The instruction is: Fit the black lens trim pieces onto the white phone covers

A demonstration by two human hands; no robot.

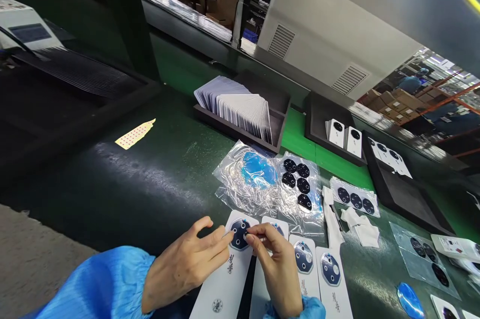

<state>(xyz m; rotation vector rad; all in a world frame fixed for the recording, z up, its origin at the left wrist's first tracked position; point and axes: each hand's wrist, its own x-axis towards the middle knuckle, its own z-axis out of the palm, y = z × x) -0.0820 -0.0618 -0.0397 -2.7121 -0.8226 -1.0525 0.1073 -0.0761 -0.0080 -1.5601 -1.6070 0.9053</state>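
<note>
A white panel [221, 279] with a dark octagonal disc [240, 234] near its top lies in front of me. My left hand [187, 259] is open, fingers stretched towards the disc's left edge, with its fingertips by the rim. At the disc's right edge, the thumb and forefinger of my right hand [276, 264] are pinched together; what they hold, if anything, is too small to make out. Below that pinch runs a black tapering strip [247, 286]. My right hand partly covers a second panel. Further right lie another white panel [308, 276] and one more panel [335, 289], both with discs.
Behind the hands lie a clear plastic bag with blue film [258, 170] and a sheet of black discs [303, 185]. A black tray [240, 131] holds fanned white panels. Crumpled white wipes [362, 229] and a blue round film [410, 300] lie right; a yellow dotted sheet [135, 134] lies left.
</note>
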